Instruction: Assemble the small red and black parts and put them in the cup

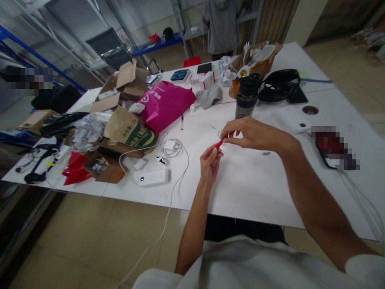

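Both my hands meet above the white table [255,188], pinching one small red object [220,143] between them. My left hand [210,160] has its fingers curled round the lower end. My right hand [251,134] comes in from the right and grips the upper end with fingertips pressed together. What the red object is cannot be made out. A dark bottle [247,96] stands just behind my right hand.
A white charger with coiled cable [171,146], a white power strip [152,176], a pink bag [165,102], brown paper bags and open cardboard boxes [120,86] crowd the table's left half. Black headphones [281,84] lie at the back right. A person stands beyond the table's far edge.
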`<state>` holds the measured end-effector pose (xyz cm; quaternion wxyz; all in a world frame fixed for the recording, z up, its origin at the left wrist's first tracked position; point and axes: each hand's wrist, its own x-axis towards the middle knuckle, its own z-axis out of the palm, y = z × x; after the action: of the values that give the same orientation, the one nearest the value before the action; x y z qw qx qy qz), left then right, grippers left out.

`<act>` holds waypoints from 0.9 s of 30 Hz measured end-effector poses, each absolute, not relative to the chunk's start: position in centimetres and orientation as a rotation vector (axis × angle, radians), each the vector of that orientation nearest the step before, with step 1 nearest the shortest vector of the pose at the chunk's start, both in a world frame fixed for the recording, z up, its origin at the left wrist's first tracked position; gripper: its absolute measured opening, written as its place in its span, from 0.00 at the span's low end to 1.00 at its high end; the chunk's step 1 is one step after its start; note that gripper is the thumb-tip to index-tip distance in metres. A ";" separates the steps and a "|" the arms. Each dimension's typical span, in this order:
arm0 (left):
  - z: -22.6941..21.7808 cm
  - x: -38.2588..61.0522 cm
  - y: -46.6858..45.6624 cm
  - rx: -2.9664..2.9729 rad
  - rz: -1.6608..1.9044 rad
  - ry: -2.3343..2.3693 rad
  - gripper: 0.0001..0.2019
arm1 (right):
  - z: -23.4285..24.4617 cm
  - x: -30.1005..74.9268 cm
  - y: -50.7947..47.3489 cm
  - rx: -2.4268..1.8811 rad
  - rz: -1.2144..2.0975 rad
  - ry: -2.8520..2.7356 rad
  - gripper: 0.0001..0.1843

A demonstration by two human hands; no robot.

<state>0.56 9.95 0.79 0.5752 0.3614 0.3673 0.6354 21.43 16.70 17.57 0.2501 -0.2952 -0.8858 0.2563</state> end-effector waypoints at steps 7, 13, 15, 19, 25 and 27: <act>2.2 0.2 10.2 0.898 1.604 0.901 0.25 | 17.3 21.9 16.9 -0.869 0.747 -2.475 0.07; 6.4 -1.1 12.2 1.245 1.686 0.844 0.16 | 18.4 22.3 16.2 -0.924 0.723 -2.308 0.08; 8.5 -1.7 13.2 1.395 1.675 0.805 0.15 | 19.0 22.5 15.9 -0.928 0.665 -2.212 0.10; 13.0 -3.0 15.7 1.719 1.626 0.730 0.12 | 19.9 23.0 15.3 -0.924 0.558 -2.053 0.13; 19.2 -3.9 17.8 2.147 1.523 0.775 0.11 | 20.7 23.6 15.0 -0.907 0.460 -1.950 0.15; 20.5 -3.9 17.9 2.207 1.510 0.730 0.10 | 20.8 23.8 15.0 -0.911 0.441 -1.945 0.16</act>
<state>-3.85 17.85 20.53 0.1840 0.7826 0.2588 0.5355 23.78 15.00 20.80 0.4570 -0.3696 -0.7890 0.1791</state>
